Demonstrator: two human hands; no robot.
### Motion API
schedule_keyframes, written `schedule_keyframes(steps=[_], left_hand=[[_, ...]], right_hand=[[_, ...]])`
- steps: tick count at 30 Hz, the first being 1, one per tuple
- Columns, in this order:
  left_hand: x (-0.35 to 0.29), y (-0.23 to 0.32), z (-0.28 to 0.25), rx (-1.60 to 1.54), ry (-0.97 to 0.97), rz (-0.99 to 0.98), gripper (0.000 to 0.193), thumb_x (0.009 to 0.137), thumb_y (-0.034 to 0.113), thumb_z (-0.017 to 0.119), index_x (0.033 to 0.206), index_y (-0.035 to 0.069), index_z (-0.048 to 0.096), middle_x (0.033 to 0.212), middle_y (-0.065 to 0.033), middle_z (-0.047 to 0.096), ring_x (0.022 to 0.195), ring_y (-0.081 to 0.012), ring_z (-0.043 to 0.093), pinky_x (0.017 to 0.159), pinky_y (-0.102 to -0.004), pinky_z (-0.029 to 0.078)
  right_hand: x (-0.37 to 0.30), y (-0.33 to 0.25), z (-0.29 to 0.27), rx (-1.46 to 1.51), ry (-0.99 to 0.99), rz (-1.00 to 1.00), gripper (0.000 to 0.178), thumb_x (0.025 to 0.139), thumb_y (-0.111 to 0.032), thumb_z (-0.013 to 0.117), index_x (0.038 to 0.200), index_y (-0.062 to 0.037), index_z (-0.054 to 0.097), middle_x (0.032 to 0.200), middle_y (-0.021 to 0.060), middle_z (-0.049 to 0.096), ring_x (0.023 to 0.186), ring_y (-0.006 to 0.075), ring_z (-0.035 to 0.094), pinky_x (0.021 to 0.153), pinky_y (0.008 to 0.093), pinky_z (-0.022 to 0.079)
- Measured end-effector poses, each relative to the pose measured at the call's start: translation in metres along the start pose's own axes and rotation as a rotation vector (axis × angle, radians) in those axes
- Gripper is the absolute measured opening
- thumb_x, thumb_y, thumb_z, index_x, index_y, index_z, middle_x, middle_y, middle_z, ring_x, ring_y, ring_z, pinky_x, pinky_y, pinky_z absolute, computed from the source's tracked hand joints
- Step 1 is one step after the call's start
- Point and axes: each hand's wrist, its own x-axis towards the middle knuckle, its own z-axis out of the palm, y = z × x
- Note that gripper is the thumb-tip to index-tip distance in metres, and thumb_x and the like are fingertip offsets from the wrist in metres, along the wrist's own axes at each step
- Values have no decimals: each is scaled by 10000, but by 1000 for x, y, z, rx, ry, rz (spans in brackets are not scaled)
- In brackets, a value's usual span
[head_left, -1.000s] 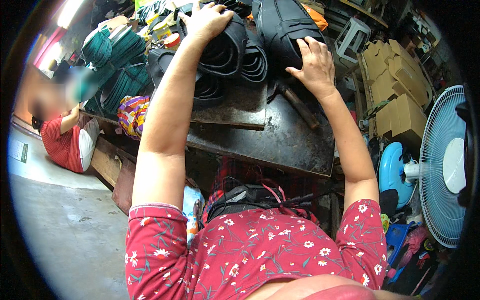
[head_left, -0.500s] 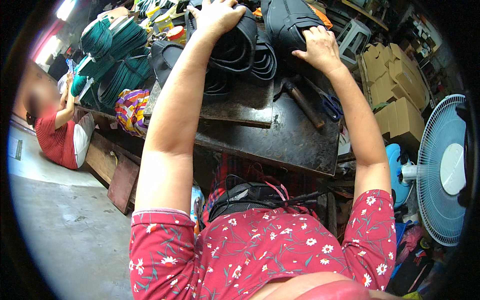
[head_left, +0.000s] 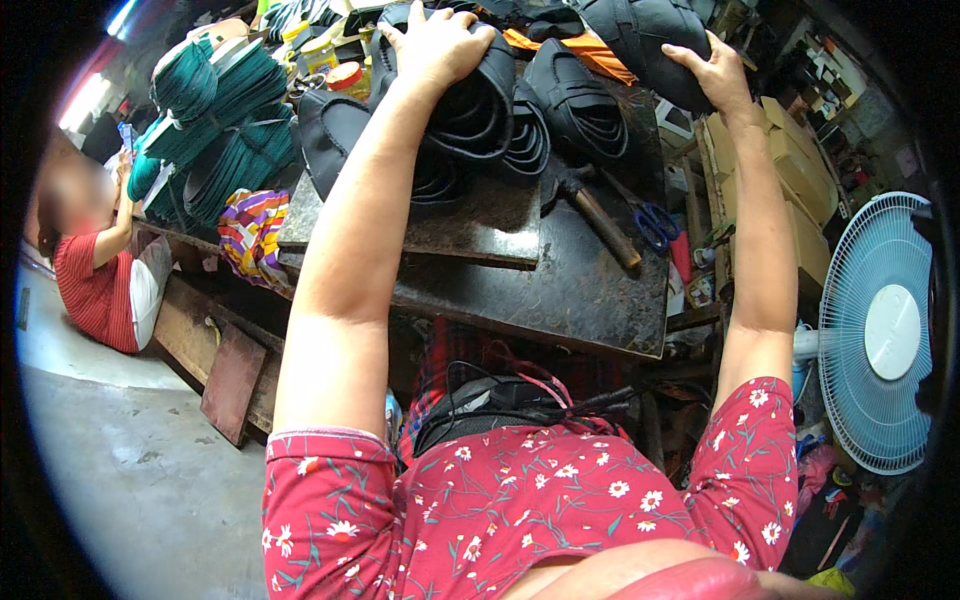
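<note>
Several nested stacks of black shoe uppers lie toward the far side of the dark worktable (head_left: 510, 290). My left hand (head_left: 437, 50) rests with its fingers spread over the top of a thick stack of uppers (head_left: 480, 110). At the far right, my right hand (head_left: 718, 80) grips another stack of black shoe uppers (head_left: 640, 45), held up past the table's right side. Its thumb lies over the near face; the other fingers are partly hidden behind. Between my hands, a smaller nested stack (head_left: 580, 100) stands on the table. My left forearm partly covers another black upper (head_left: 330, 130).
A hammer (head_left: 605, 225) and blue-handled scissors (head_left: 657, 225) lie on the right of the table. Bundles of green cord-like material (head_left: 215, 150) and a colourful cloth (head_left: 255, 225) are at left. A person in red (head_left: 95, 285) sits there. A fan (head_left: 880, 330) stands right, near cardboard (head_left: 800, 170).
My right hand has moved right and away, with a stack of uppers in it. A smaller stack now shows on the table where that hand was. My left hand has stayed put.
</note>
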Motion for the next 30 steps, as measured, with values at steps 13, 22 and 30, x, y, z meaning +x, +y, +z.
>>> schedule_keyframes(steps=[13, 22, 30], left_hand=[[-4, 0, -5, 22, -3, 49, 379, 954, 424, 483, 1143, 164, 685, 1258, -97, 620, 1315, -380, 438, 1018, -834, 202], [4, 2, -5, 33, -134, -76, 494, 933, 541, 459, 1328, 291, 617, 1455, -10, 530, 1448, -326, 314, 1046, -832, 132], [3, 3, -5, -38, -129, -105, 527, 913, 571, 472, 1335, 288, 611, 1465, -30, 514, 1459, -362, 295, 1068, -816, 79]], right_hand=[[-26, -40, 83, -825, -545, -249, 490, 802, -305, 713, 1226, -68, 654, 1051, 142, 684, 1115, 308, 614, 1096, 458, 347], [2, -64, 103, -869, -625, -415, 360, 764, -356, 692, 953, -49, 706, 879, 202, 713, 870, 376, 698, 797, 472, 553], [-21, -62, 115, -869, -487, -362, 571, 781, -577, 726, 1001, -51, 686, 862, 170, 720, 854, 373, 697, 796, 461, 543]])
